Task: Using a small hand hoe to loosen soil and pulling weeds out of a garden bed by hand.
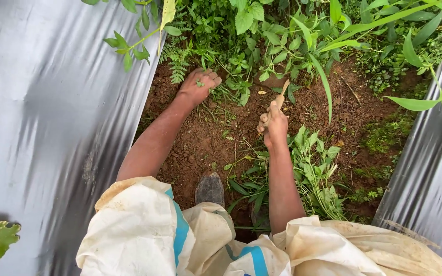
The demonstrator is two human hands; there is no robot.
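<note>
My left hand (pixel 199 84) is closed around a clump of green weeds (pixel 231 89) at the edge of the bare brown soil (pixel 205 143). A little to its right, my right hand (pixel 273 125) grips the wooden handle of a small hand tool (pixel 281 97), whose far end points into the weeds; its blade is hidden among the leaves. A pile of pulled weeds (pixel 315 174) lies on the soil to the right of my right forearm. One dark shoe (pixel 210 189) shows below, between my arms.
Silver plastic mulch sheets (pixel 52 128) cover the ground on the left and on the right (pixel 431 174) of the soil strip. Dense green plants (pixel 292 36) fill the far end. A cream sack with blue stripes (pixel 180 240) covers my lap.
</note>
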